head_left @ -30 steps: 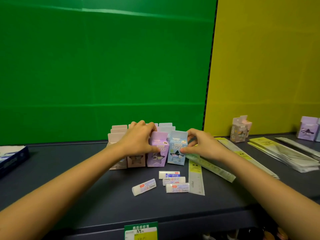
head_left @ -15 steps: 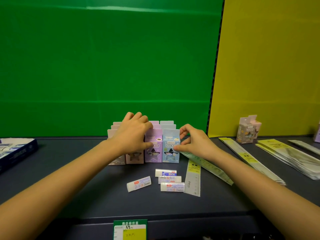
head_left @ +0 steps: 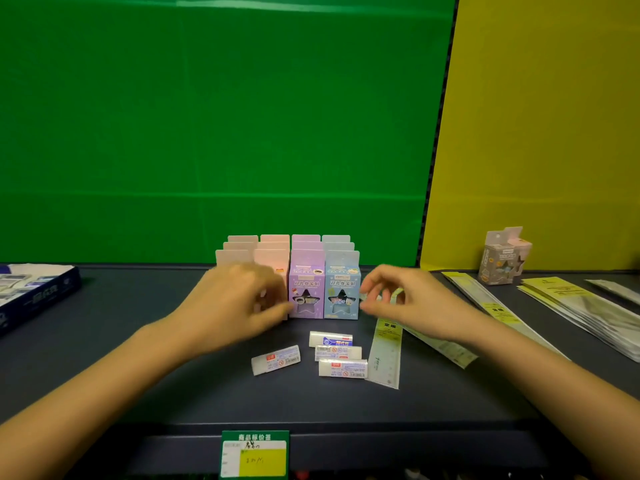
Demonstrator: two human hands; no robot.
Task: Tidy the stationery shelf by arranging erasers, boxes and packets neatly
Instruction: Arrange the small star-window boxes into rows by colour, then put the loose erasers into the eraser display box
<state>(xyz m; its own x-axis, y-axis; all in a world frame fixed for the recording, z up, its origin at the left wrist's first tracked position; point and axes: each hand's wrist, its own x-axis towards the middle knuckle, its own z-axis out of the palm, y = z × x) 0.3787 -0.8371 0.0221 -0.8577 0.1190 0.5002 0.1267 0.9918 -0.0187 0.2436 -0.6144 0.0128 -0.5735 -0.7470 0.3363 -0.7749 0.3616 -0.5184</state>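
Small upright boxes stand in tight rows on the dark shelf (head_left: 104, 341); the front row shows a purple box (head_left: 306, 289) and a blue box (head_left: 342, 289), with pale pink ones partly hidden behind my left hand (head_left: 235, 306). That hand is blurred, hovers just left of the purple box and holds nothing. My right hand (head_left: 405, 299) floats just right of the blue box, fingers spread and curled, empty. Several white erasers (head_left: 341, 353) lie loose in front of the boxes, one eraser (head_left: 275, 360) askew to the left. A ruler packet (head_left: 386, 355) lies beside them.
Long clear packets (head_left: 588, 306) fan out at the right, with a lone grey-pink box (head_left: 502, 259) behind them by the yellow wall. A blue tray-like box (head_left: 38, 289) sits at the far left. A green price tag (head_left: 255, 453) hangs on the front edge.
Both hands have let go of the front boxes and pulled back toward me. The boxes now stand aligned in straight rows.
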